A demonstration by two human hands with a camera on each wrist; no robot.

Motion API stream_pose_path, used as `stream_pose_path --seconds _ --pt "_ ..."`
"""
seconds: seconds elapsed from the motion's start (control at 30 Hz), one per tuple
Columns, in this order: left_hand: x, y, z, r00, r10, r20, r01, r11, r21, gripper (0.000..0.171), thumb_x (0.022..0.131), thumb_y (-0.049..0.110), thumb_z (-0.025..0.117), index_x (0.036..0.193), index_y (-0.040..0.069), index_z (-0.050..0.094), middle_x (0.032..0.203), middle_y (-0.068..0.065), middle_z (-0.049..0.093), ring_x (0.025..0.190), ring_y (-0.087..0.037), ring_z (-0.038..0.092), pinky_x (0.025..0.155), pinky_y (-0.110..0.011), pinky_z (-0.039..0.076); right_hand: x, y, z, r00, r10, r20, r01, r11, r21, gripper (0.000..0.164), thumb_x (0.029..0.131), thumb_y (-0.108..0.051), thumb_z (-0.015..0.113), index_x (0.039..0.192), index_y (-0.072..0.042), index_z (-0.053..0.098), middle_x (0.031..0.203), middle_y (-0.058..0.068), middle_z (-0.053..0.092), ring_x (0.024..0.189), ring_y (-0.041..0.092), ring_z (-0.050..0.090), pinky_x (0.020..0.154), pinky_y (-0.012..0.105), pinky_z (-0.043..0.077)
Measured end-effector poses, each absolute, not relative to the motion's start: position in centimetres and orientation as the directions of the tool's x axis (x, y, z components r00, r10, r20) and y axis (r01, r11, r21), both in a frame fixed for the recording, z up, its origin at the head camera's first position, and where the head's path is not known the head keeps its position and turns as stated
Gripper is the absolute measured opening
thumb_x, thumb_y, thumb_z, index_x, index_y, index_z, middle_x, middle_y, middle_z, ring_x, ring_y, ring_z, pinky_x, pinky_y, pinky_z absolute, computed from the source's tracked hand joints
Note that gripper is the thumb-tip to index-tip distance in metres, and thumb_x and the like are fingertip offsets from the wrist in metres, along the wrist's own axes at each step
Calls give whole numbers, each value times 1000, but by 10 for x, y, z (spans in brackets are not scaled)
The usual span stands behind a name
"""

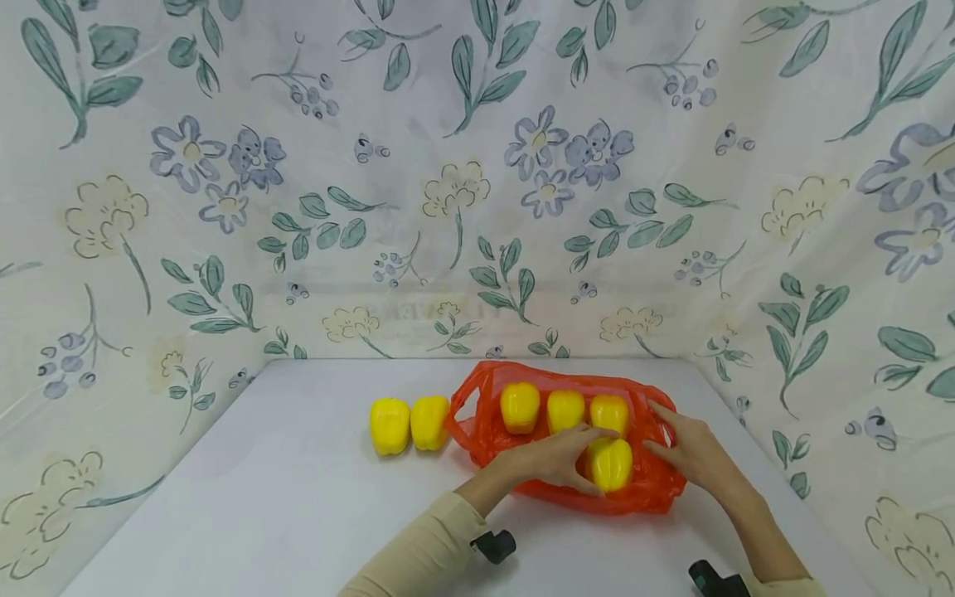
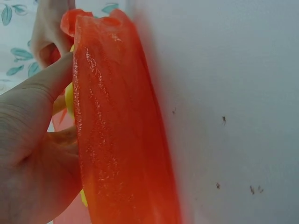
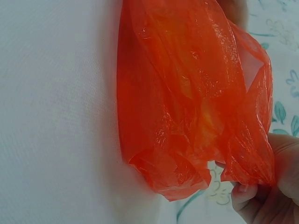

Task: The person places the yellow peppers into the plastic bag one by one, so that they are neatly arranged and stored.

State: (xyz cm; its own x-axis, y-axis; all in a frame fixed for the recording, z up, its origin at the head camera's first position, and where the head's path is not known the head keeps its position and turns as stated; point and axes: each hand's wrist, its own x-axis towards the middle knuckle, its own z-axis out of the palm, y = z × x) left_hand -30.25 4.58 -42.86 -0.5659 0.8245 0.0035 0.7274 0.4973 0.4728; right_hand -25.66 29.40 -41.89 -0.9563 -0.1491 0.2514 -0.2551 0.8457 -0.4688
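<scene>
A red plastic bag (image 1: pixel 645 489) lies spread on the table with its mouth toward the head camera. Inside, three yellow bell peppers (image 1: pixel 520 408) form a back row, and another yellow bell pepper (image 1: pixel 611 466) sits in front of them. My left hand (image 1: pixel 548 458) reaches over the bag's near edge and holds this front pepper between thumb and fingers. At the bag's right end, my right hand (image 1: pixel 692 449) grips the bunched film near a handle, as the right wrist view shows. In the left wrist view the bag's red side (image 2: pixel 121 130) hides most of the pepper.
Two more yellow bell peppers (image 1: pixel 390 426) stand side by side on the white table (image 1: pixel 283 497), just left of the bag. A flower-printed curtain (image 1: pixel 418 249) hangs behind the table and along its sides. A dark wrist camera (image 1: pixel 496 546) sits below the left sleeve.
</scene>
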Motion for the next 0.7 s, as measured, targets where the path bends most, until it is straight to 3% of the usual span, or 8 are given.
stream_pose_path --seconds 0.23,0.47,0.7 --pt "-303 27 -418 -594 804 36 707 500 500 82 82 51 73 151 35 33 148 6 45 132 -12 45 102 -28 49 -259 292 -416 -963 -138 230 -235 845 -479 69 86 -18 74 145 0 43 124 31 61 88 24 61 66 30 61" --pt "-306 -22 -408 -626 773 97 688 490 536 76 85 49 71 150 29 38 147 1 48 133 -18 46 100 -33 52 -258 291 -416 -958 -145 247 -251 842 -477 70 85 -19 75 144 1 43 124 31 61 93 31 62 69 36 62" --pt "-304 -83 -403 -701 696 155 633 507 585 67 85 47 73 144 29 46 143 -3 52 129 -27 52 100 -44 53 -257 293 -417 -965 -133 226 -230 845 -483 70 86 -18 75 144 2 43 124 32 60 98 36 62 71 38 62"
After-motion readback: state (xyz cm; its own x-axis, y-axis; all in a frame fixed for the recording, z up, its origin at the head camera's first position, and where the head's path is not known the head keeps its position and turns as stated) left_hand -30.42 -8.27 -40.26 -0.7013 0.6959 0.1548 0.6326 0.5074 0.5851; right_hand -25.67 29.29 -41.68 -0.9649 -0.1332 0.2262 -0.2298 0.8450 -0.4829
